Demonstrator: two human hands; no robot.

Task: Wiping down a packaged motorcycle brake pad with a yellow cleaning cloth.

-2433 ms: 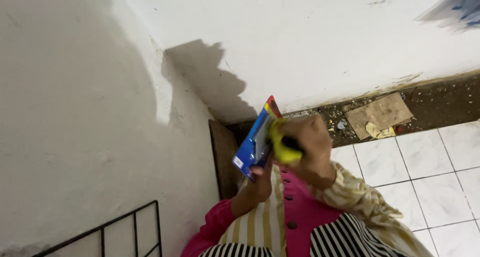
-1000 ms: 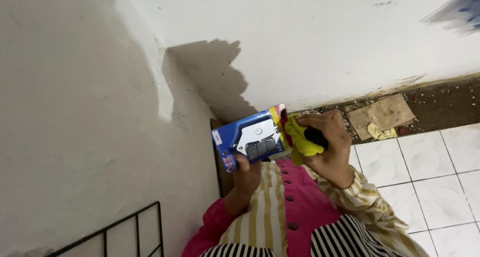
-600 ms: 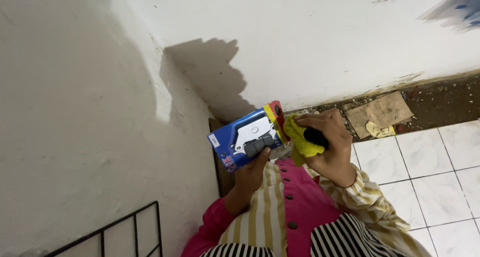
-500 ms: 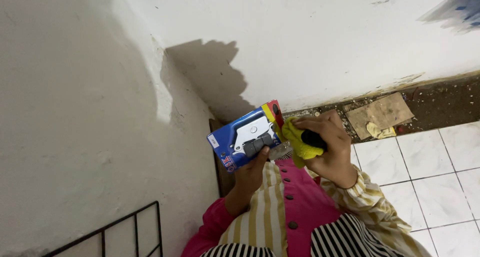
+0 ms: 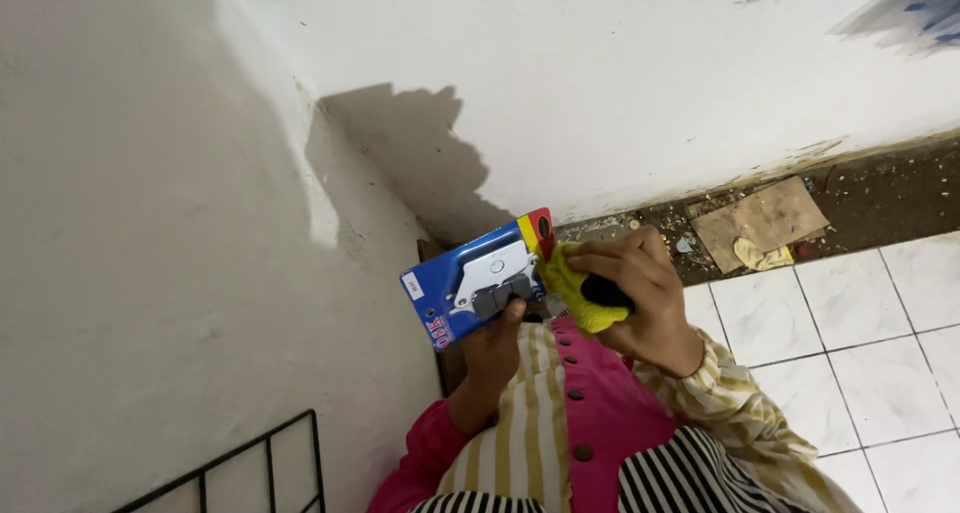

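Observation:
My left hand (image 5: pixel 497 339) grips the lower edge of a blue blister pack (image 5: pixel 476 285) that carries a silver and grey metal part behind clear plastic, with a red and yellow strip at its top end. My right hand (image 5: pixel 637 291) holds a yellow cloth (image 5: pixel 578 291) bunched against the pack's right end, with something dark under the fingers. Both hands are close together in front of my chest, above a pink and striped garment (image 5: pixel 590 428).
White walls meet in a corner behind the pack. A strip of dirty bare ground along the wall holds a piece of cardboard (image 5: pixel 760 221) and scraps. White floor tiles (image 5: pixel 860 353) lie to the right. A black wire rack (image 5: pixel 240 463) stands at the lower left.
The pack has turned from edge-on to face me, and my left hand has shifted along its lower edge. The cloth in my right hand stays pressed at the pack's right end.

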